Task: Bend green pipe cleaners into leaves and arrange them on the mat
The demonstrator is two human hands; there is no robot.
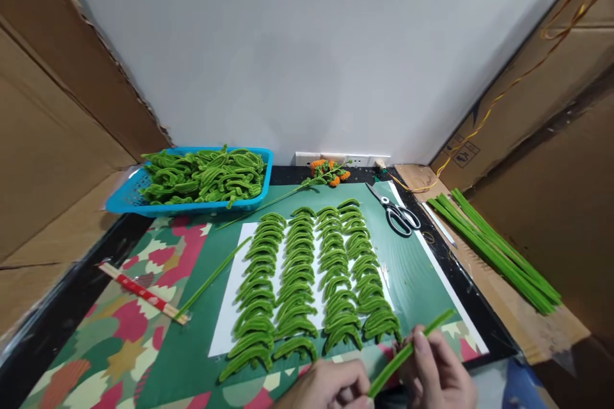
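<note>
One fuzzy green strip [391,370] is held between the two hands at the near edge of the desk [483,316], slanting from about 8 o'clock up to 2 o'clock. The right hand [439,367] pinches it, thumb against fingers; seen from there, its free tip points to about 1 o'clock and its longer part runs off toward 8. The left hand [329,386] has its fingers curled shut around the lower end, so the strip leaves it toward 2 o'clock.

Taking the strip as the clock's centre, four columns of curved green pieces [296,291] lie from 10 to 11 o'clock, on one white sheet [225,329]; they overlap too closely for a sure count. One loose green stem [213,277] lies just short of 10, touching one red-wrapped packet of sticks [144,292]. One blue basket [192,209], heaped with uncounted green pieces, stands at 10, one orange-flowered sprig [316,181] at 11, one pair of scissors [391,206] at 12, and one bundle of green strips [499,255] near 2.
</note>
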